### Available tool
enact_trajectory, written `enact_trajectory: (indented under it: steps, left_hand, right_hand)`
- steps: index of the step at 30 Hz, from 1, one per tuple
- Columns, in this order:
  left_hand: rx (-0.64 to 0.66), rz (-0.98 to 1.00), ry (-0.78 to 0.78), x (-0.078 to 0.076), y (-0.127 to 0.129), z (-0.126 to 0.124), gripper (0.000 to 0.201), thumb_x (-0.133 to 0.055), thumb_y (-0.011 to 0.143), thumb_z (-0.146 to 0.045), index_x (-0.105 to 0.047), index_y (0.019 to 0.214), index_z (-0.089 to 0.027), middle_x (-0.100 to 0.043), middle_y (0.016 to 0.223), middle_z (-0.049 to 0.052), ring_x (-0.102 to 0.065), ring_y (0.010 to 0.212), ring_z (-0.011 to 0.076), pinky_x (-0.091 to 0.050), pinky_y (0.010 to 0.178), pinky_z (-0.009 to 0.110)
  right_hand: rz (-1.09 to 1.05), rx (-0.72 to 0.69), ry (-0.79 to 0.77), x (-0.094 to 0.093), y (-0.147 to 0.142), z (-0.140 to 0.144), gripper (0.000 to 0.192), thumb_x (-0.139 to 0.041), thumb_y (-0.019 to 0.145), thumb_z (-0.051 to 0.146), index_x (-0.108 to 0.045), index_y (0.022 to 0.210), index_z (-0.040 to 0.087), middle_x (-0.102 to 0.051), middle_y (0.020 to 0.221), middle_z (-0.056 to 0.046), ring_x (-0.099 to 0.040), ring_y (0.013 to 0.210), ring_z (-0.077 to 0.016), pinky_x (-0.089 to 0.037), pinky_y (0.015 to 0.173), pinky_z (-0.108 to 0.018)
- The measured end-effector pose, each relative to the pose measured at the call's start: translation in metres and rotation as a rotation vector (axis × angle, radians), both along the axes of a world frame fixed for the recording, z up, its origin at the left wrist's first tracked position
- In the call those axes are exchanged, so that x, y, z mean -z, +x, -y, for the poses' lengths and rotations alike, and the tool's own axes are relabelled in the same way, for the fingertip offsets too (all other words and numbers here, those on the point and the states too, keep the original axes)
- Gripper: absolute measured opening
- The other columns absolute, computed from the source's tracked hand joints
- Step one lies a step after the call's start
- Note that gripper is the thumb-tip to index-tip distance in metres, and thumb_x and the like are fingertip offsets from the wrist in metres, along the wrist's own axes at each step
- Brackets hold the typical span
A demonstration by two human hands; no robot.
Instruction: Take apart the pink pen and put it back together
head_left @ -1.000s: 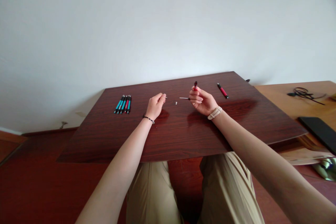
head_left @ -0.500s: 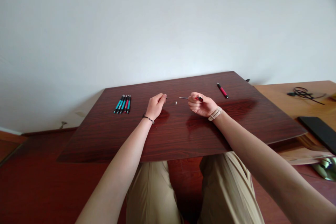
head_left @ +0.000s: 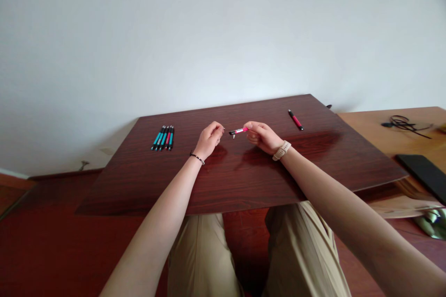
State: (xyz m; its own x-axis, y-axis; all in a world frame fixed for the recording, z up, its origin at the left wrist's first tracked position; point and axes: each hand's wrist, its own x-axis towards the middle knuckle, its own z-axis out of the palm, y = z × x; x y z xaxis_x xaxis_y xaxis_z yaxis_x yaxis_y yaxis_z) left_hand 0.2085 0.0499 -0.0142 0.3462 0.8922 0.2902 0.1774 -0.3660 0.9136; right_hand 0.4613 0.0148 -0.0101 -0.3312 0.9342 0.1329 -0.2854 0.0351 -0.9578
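My right hand (head_left: 263,137) pinches the end of a pink and black pen (head_left: 239,131), possibly a mechanical pencil. Its black end points left towards my other hand. Opposite it, my left hand (head_left: 210,138) is closed, thumb against fingers. A tiny tip pokes out past those fingertips, but the rest of that item is hidden. Just under the pen's black end, a small whitish piece (head_left: 233,137) lies on the dark wooden table (head_left: 223,181). The pen and my left fingertips are a small gap apart.
Several teal pens and a pink one lie in a row (head_left: 162,138) on the left of the table. Another pink and black pen (head_left: 296,120) lies at the back right. A lighter table (head_left: 369,134) on the right holds a black cable (head_left: 404,124) and a flat black object (head_left: 423,176).
My right hand has turned the pen, so its black end now points left; the thin metal rod that stuck out leftward is no longer visible. My left hand shifted slightly right.
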Motion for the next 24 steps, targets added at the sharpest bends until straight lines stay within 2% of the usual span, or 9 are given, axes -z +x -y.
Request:
enact_trajectory:
  steps: [4,7,11,18,24]
  left_hand:
    - [0.159,0.092,-0.154,-0.003,0.006,0.004,0.037,-0.059,0.103,-0.058,-0.055,0.098,-0.021,-0.069,0.087,0.001,-0.063,0.059,0.0109,-0.039,0.053,0.023]
    - [0.237,0.121,-0.241,-0.004,0.009,0.008,0.039,-0.061,0.102,-0.060,-0.054,0.103,-0.021,-0.075,0.106,0.007,-0.075,0.074,0.0154,-0.047,0.061,0.023]
    - [0.282,0.052,-0.233,-0.004,0.012,0.011,0.037,-0.065,0.102,-0.055,-0.056,0.103,-0.020,-0.075,0.112,0.008,-0.078,0.086,0.0181,-0.053,0.071,0.025]
    - [0.183,0.042,-0.087,-0.002,0.013,0.006,0.031,-0.067,0.101,-0.049,-0.060,0.103,-0.019,-0.074,0.098,0.005,-0.066,0.069,0.0114,-0.053,0.066,0.024]
    - [0.169,0.004,-0.051,-0.003,0.014,0.008,0.029,-0.066,0.102,-0.048,-0.063,0.100,-0.018,-0.072,0.090,0.003,-0.062,0.068,0.0111,-0.051,0.066,0.024]
  right_hand:
    - [0.278,0.280,0.233,0.007,-0.002,-0.006,0.047,-0.077,0.089,0.067,-0.070,0.090,0.020,-0.043,0.062,0.005,-0.031,0.057,-0.0115,-0.022,0.054,-0.029]
    - [0.473,0.377,0.405,0.009,-0.001,-0.006,0.043,-0.074,0.094,0.062,-0.074,0.093,0.020,-0.050,0.064,0.004,-0.038,0.059,-0.0131,-0.029,0.058,-0.029]
    - [0.575,0.394,0.500,0.007,-0.002,-0.002,0.037,-0.071,0.097,0.056,-0.077,0.101,0.019,-0.050,0.063,0.005,-0.042,0.059,-0.0134,-0.034,0.061,-0.029]
    - [0.694,0.451,0.637,0.006,-0.005,0.005,0.030,-0.073,0.099,0.044,-0.076,0.118,0.021,-0.052,0.064,0.006,-0.047,0.057,-0.0126,-0.039,0.063,-0.027]
    - [0.810,0.484,0.726,0.003,-0.010,0.011,0.025,-0.072,0.101,0.044,-0.079,0.111,0.023,-0.057,0.063,0.004,-0.053,0.057,-0.0130,-0.039,0.062,-0.026]
